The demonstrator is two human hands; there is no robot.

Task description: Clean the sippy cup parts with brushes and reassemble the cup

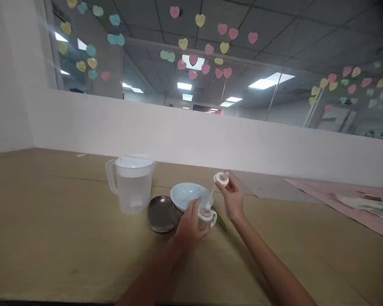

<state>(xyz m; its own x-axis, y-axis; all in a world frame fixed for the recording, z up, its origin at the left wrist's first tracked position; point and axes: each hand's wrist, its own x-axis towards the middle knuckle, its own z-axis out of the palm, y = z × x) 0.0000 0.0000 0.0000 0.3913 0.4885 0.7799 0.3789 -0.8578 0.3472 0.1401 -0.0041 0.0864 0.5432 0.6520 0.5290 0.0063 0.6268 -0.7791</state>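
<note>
The left hand (188, 223) wraps around a clear handled bottle (205, 217), gripping its side, while the right hand (232, 199) pinches a white lid (222, 178) above and to the right of its mouth. A thin pale straw (212, 194) slants from the lid to the bottle opening (its lower end is too blurred to place exactly). The bottle is near the middle of the surface (66, 238), between its near edge and the far edge along the wall; whether its base touches down I cannot tell.

Behind it sits a pale bowl (185, 192), with a metal dish (162, 213) just beside that on the left and a clear plastic pitcher (134, 189) farther toward the left edge. A slim green item (222, 222) lies just right of the bottle. A pink sheet (322, 196) covers the far right corner.

For good handling, the left hand should steady the bottle upright with a firm but light grip that does not squeeze it. The right hand does best holding the lid by its rim, lining the straw up with the mouth so it neither bends nor drips outside.
</note>
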